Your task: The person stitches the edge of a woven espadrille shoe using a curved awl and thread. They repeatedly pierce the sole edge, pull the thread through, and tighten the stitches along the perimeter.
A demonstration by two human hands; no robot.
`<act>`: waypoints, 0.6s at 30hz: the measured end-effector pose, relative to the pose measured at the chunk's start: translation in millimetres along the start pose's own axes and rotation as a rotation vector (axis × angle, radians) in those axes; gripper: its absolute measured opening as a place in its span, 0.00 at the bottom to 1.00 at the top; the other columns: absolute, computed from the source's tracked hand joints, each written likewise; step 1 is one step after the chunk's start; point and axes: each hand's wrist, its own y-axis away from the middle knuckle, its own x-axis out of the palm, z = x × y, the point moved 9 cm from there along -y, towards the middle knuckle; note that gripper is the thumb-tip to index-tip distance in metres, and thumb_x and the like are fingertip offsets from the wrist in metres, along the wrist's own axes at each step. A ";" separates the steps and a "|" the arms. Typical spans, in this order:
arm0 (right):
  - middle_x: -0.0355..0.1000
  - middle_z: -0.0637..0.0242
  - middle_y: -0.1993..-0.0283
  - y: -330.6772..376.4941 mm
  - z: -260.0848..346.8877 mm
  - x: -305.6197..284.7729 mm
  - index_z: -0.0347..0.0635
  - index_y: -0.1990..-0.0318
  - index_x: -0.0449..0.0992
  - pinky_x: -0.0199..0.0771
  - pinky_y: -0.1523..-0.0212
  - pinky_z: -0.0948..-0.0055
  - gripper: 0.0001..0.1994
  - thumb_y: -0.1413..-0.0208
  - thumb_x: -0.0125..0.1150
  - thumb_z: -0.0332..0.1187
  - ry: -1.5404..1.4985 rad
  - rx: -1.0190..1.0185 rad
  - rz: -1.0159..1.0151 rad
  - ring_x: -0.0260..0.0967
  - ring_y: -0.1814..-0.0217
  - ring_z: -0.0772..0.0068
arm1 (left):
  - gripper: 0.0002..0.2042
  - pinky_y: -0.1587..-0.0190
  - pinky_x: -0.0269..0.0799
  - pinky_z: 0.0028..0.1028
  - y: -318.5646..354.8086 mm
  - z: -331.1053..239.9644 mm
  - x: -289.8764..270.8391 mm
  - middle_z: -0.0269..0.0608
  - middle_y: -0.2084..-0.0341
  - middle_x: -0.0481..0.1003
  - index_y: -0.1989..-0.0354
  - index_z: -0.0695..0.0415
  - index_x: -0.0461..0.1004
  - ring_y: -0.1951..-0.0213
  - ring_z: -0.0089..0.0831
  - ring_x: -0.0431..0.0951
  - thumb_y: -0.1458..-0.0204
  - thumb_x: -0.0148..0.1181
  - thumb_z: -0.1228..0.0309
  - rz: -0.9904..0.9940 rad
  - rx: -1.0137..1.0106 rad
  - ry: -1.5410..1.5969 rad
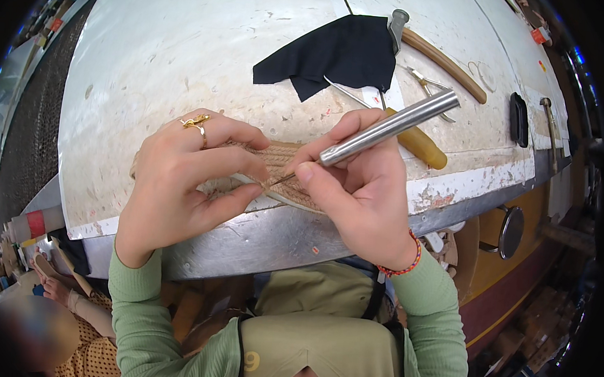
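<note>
**A:** What does your left hand (179, 182) hold at the centre of the frame?

**B:** Your left hand is closed on the woven tan strap (282, 167), thumb and fingers pinching its near edge against the worn white worktable (159, 51). A gold ring (197, 123) sits on one finger. The strap lies flat at the table's front edge, partly hidden beneath both hands.

**A:** And your right hand (363, 192)?

**B:** It grips a metal-handled awl (387, 128) as one holds a pen, fingers wrapped tight about the steel barrel. The barrel slants toward the upper right; its thin point (282, 180) meets the strap just beside your left thumb. A beaded bracelet (404, 265) circles that wrist.

**A:** What lies beyond your hands?

**B:** Toward the top centre, a black cloth scrap (336, 54). Right of it, a long tan wooden stick (445, 65) and small metal snips (427, 86). An amber-coloured handle (420, 145) rests just behind the awl. At the far right, a dark flat block (519, 119) and a hammer (548, 126). Another person (70, 313) appears in the lower left.
</note>
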 end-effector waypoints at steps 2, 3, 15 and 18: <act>0.74 0.57 0.58 0.1 -1.4 -2.6 0.41 0.51 0.55 0.73 0.60 0.82 0.18 0.43 0.56 0.16 -0.023 0.003 -0.025 0.71 0.59 0.82 | 0.08 0.66 0.72 0.28 -1.0 -0.6 0.2 0.32 0.64 0.79 0.74 0.51 0.80 0.68 0.33 0.78 0.66 0.70 0.73 -0.001 0.002 -0.004; 0.74 0.57 0.58 0.5 -0.8 -1.7 0.41 0.51 0.55 0.73 0.61 0.82 0.18 0.43 0.56 0.16 -0.023 0.001 -0.021 0.71 0.59 0.83 | 0.08 0.66 0.72 0.28 -1.5 -0.7 0.2 0.32 0.64 0.79 0.74 0.51 0.80 0.68 0.33 0.78 0.66 0.70 0.73 0.000 0.003 -0.005; 0.74 0.56 0.58 1.2 -1.1 1.9 0.41 0.53 0.55 0.74 0.60 0.82 0.18 0.43 0.56 0.15 0.041 -0.035 0.015 0.72 0.59 0.82 | 0.07 0.67 0.72 0.28 -0.8 -0.5 1.1 0.32 0.64 0.79 0.75 0.52 0.80 0.68 0.33 0.78 0.65 0.69 0.74 -0.004 0.011 -0.011; 0.74 0.55 0.58 3.2 1.6 1.0 0.41 0.53 0.55 0.74 0.59 0.80 0.18 0.43 0.55 0.14 0.069 -0.073 0.030 0.73 0.58 0.80 | 0.06 0.67 0.71 0.28 0.4 -0.5 -0.5 0.32 0.65 0.79 0.75 0.52 0.79 0.69 0.33 0.78 0.65 0.69 0.74 -0.014 0.020 -0.018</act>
